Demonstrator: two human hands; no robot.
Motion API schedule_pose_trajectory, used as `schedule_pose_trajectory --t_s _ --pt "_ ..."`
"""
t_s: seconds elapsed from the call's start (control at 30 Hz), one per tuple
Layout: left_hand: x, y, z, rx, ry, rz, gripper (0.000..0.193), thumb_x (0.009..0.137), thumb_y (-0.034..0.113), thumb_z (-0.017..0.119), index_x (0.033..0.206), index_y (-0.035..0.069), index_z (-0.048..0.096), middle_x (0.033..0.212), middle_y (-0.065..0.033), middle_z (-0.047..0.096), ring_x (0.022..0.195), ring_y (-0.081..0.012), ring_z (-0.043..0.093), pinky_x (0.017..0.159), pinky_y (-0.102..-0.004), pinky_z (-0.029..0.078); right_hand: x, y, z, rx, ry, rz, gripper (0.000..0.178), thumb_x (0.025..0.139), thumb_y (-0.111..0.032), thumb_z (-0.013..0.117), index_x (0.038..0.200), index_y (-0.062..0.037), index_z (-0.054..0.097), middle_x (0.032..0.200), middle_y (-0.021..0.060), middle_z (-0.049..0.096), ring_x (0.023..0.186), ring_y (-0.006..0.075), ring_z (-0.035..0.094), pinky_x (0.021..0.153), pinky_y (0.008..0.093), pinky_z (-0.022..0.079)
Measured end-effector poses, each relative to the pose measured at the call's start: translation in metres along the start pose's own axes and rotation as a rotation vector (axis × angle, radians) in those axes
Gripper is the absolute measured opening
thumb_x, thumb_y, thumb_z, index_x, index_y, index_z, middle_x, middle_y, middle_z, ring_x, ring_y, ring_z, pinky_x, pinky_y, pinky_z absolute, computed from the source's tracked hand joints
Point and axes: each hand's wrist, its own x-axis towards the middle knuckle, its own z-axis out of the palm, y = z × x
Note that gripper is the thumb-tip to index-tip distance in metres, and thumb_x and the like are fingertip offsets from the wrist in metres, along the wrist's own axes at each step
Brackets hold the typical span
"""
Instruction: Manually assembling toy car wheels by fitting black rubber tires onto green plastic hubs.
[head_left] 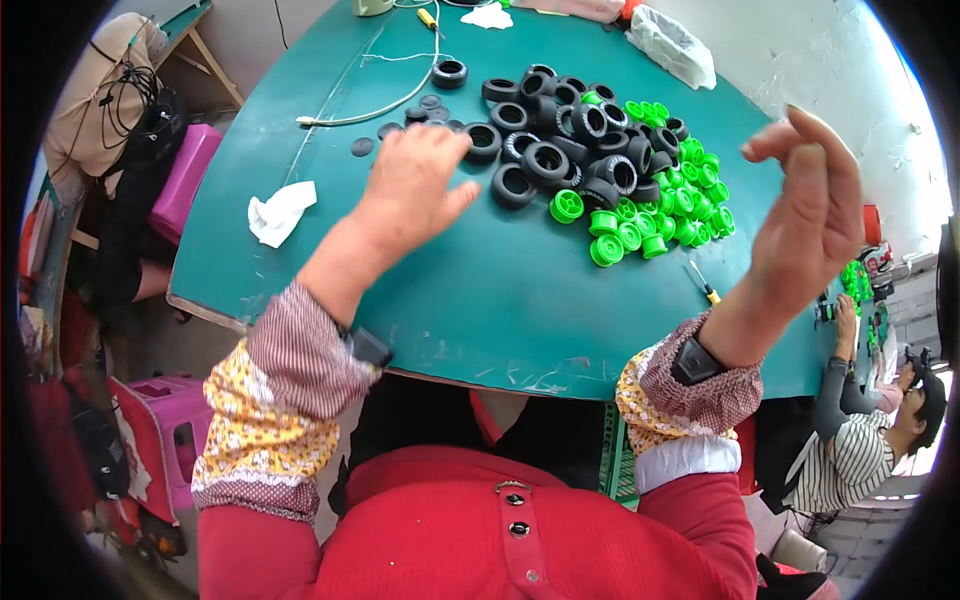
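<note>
My left hand is over the left part of the table, its thumb apart from the fingers and nothing visible in it. Just beyond its fingers lie several small flat black discs, some partly hidden by the hand. A black toy tyre lies close to its fingertips. My right hand is raised over the table's right side, fingers loosely bent and apart, holding nothing I can see. Between the hands, a pile of black tyres lies against a heap of bright green wheel hubs.
A small screwdriver lies near my right wrist; another, yellow-handled screwdriver lies at the back. A pale cable curves across the green table. Crumpled white tissue is at left. A person in stripes sits at right.
</note>
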Motion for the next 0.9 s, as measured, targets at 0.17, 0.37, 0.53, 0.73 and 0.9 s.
schedule_pose_trajectory --t_s 0.17,0.37,0.53,0.73,0.9 --pt "0.032 -0.007 0.040 0.138 -0.102 -0.160 0.042 0.068 0.030 0.064 0.098 0.004 0.052 0.095 -0.0114 0.056 0.091 -0.0290 0.051 0.080 -0.0398 0.038 -0.007 0.019 -0.050 -0.189 0.138 -0.311 0.018 0.078 0.001 0.060 0.095 0.0080 0.058 0.080 0.0095 0.061 0.069 0.0120 0.056 0.064 0.0210 0.045" --pt "0.036 -0.007 0.061 0.228 0.069 -0.204 0.041 0.063 0.025 0.064 0.095 0.002 0.055 0.086 -0.0151 0.058 0.079 -0.0314 0.054 0.070 -0.0400 0.044 0.006 0.071 -0.084 -0.749 0.334 -0.357 0.016 0.081 -0.012 0.058 0.090 0.0008 0.062 0.065 0.0062 0.058 0.057 0.0080 0.053 0.056 0.0204 0.042" --pt "0.046 0.054 0.050 -0.377 0.285 -0.362 0.037 0.069 0.009 0.063 0.103 -0.001 0.052 0.091 -0.0093 0.058 0.084 -0.0145 0.055 0.078 -0.0256 0.042 0.008 0.068 -0.092 -0.471 -0.177 0.267 0.017 0.075 -0.010 0.058 0.084 0.0054 0.058 0.060 0.0177 0.056 0.051 0.0242 0.055 0.051 0.0324 0.042" --pt "0.038 0.140 0.057 -0.909 0.044 -0.339 0.054 0.063 0.004 0.063 0.115 0.006 0.049 0.092 -0.0078 0.058 0.086 -0.0131 0.055 0.081 -0.0252 0.041 -0.033 0.111 -0.118 -0.607 -0.245 0.240 0.018 0.081 -0.018 0.059 0.086 -0.0017 0.061 0.054 0.0043 0.045 0.049 0.0082 0.043 0.046 0.0256 0.036" --pt "0.030 0.119 0.059 -1.416 -0.163 -0.500 0.047 0.070 0.012 0.061 0.112 -0.002 0.046 0.091 -0.0088 0.059 0.080 -0.0134 0.056 0.074 -0.0249 0.043 -0.095 0.089 -0.092 -0.722 -0.431 0.532 0.031 0.075 -0.032 0.063 0.084 -0.0029 0.059 0.062 0.0105 0.057 0.055 0.0221 0.055 0.052 0.0319 0.043"
